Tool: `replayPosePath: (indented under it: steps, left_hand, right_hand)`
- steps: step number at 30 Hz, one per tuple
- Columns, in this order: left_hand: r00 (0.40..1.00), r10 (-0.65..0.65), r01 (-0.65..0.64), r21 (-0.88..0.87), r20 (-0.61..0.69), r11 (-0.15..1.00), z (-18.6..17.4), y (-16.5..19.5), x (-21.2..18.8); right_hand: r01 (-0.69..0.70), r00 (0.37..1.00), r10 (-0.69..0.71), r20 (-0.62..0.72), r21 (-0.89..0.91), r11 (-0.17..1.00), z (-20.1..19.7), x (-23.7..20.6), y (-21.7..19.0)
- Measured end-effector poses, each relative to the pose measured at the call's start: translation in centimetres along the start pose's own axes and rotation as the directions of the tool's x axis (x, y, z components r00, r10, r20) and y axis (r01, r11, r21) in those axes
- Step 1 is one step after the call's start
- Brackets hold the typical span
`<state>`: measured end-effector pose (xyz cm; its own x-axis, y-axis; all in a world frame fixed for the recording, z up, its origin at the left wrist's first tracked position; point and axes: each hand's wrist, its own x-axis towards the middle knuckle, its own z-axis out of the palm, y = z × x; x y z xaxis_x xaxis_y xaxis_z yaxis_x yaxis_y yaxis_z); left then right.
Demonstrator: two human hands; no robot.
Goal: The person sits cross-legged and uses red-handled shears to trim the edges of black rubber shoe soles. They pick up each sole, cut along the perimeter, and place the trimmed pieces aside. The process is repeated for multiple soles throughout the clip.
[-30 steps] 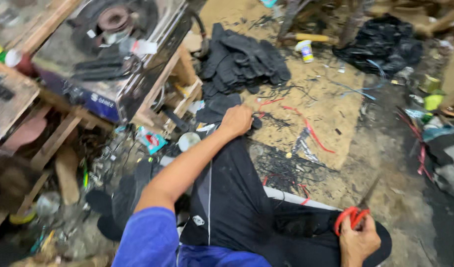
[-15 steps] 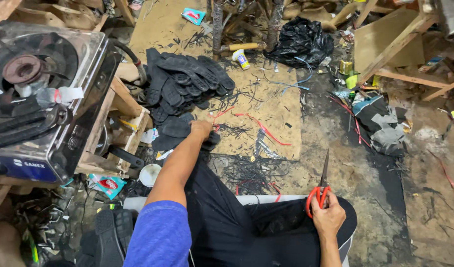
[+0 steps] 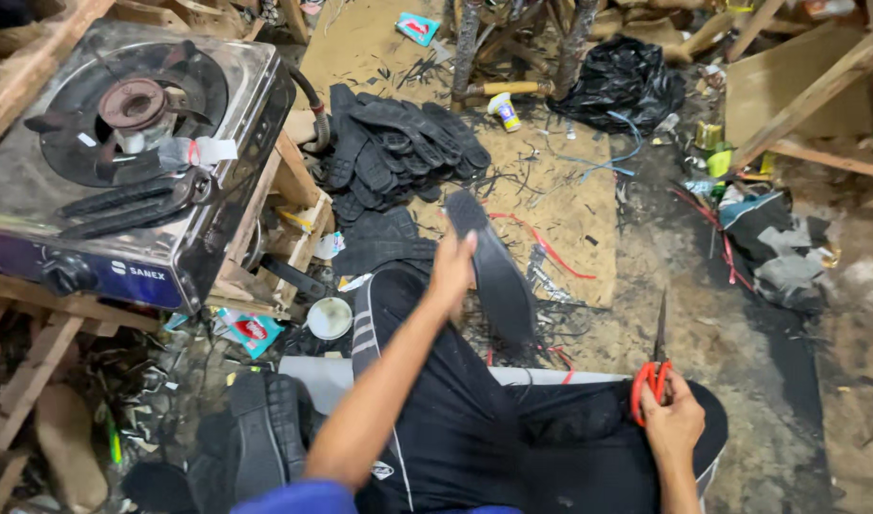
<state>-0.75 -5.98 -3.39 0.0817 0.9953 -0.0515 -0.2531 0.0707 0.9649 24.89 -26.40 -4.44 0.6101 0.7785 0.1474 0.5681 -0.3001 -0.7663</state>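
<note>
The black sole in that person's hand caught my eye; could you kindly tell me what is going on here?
A person sits on the floor and holds a black shoe sole up in the left hand, above the knee. The right hand grips red-handled scissors, blades pointing up, resting by the other knee. Ahead, a pile of black soles lies on a brown mat strewn with black trimmings. A single-burner gas stove sits on a wooden frame to the left.
</note>
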Motion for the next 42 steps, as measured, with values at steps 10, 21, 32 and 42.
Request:
replayPosePath:
  steps: [10,21,32,42]
  left_hand:
    - [0.971,-0.136,0.213,-0.459,0.194,0.863,-3.0,0.1,-10.0]
    - [0.977,0.086,0.012,-0.454,0.195,0.891,-3.4,3.0,-9.9]
    - [0.992,0.055,0.011,-0.512,0.114,0.859,-2.9,3.1,-10.2]
    - [0.992,0.091,-0.030,-0.519,0.093,0.854,-3.2,2.1,-10.1]
  right_hand:
    - [-0.386,0.756,0.135,0.641,0.269,0.882,1.4,-8.5,-1.9]
    - [0.289,0.827,-0.178,0.533,-0.131,0.948,-1.0,-8.8,-7.6]
    - [0.382,0.858,-0.311,0.408,-0.103,0.918,-1.0,-9.4,-8.8]
    - [0.328,0.867,-0.263,0.424,-0.086,0.941,-0.6,-9.5,-8.6]
